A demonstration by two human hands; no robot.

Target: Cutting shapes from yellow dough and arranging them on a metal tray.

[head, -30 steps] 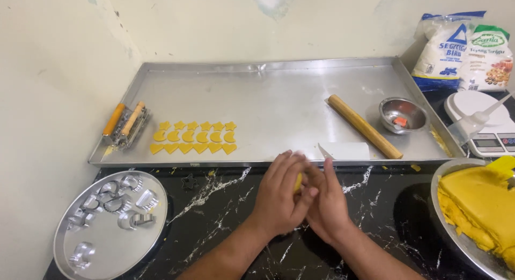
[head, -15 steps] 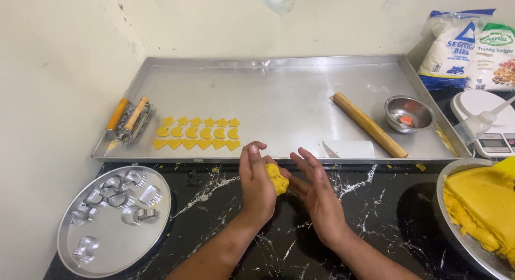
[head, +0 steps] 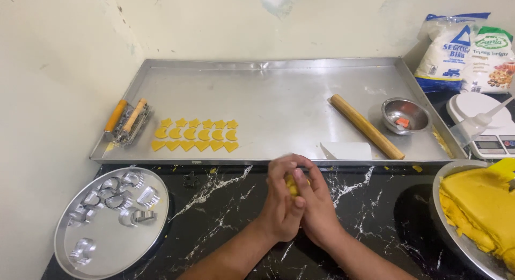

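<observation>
Over the dark marbled table (head: 225, 215), the left hand (head: 281, 205) and right hand (head: 319, 210) press together, fingers closed around a yellow dough lump (head: 292, 184). Just beyond lies the steel tray (head: 268, 92), holding cut yellow dough shapes (head: 196, 135), a white scraper (head: 347, 150) and a wooden rolling pin (head: 366, 125).
</observation>
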